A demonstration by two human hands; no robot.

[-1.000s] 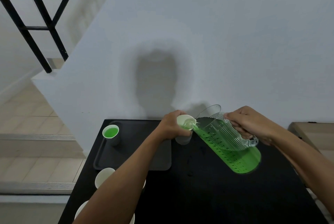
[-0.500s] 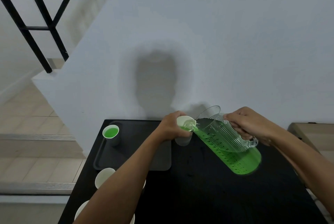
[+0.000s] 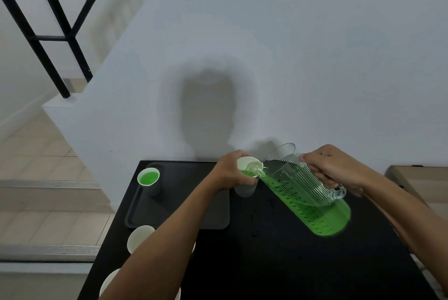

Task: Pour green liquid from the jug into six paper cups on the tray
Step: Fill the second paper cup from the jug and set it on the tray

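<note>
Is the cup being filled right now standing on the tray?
No, the left hand holds that cup just past the tray's right edge, over the black table, while the jug pours into it.

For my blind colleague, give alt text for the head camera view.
The right hand tilts a jug, pouring green liquid into a paper cup the left hand holds beside a tray. One filled cup stands on the tray.

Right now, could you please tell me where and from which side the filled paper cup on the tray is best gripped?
Probably round the side wall of the filled cup, under its rim, coming from the right across the tray. It stands upright in the tray's far left corner with green liquid near the brim, so a top grip would likely dip fingers in.
</note>
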